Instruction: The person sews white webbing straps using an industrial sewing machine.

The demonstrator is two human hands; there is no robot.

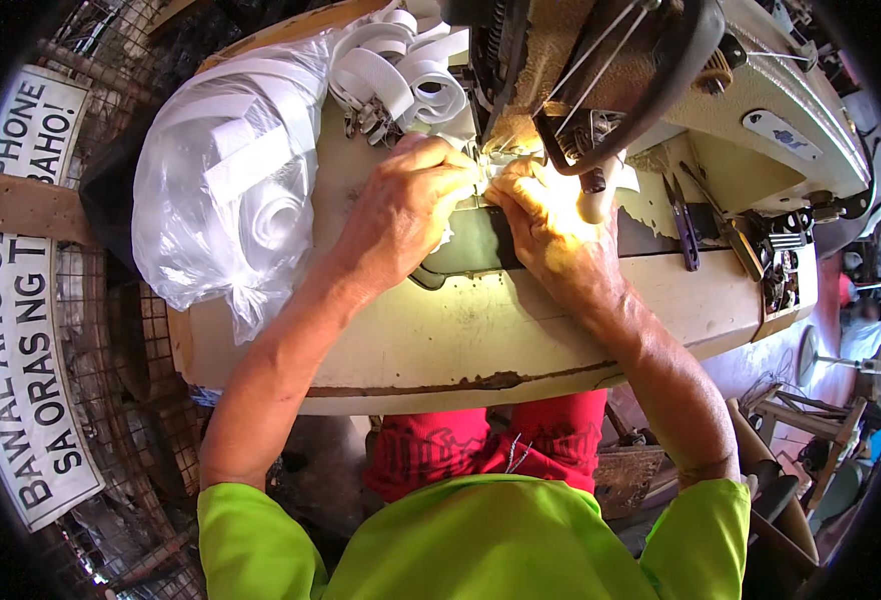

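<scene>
My left hand (410,205) is closed in a pinch just left of the lit needle area of a sewing machine (650,75). Opposite it, under the machine's head, my right hand (565,225) is also pinched shut, its back brightly lit by the lamp. The two sets of fingertips almost meet at the needle area. What lies between them is too small and glare-washed to make out. Beyond my left hand sit loose coils of white strap (385,75) and a small pile of metal pieces (370,122).
A clear plastic bag (230,190) of white strap rolls lies at the left of the worn machine table (440,335). Dark snips (682,225), a yellow-handled tool (743,250) and metal parts (782,280) lie at the right. A lettered sign (30,300) hangs on wire mesh at far left.
</scene>
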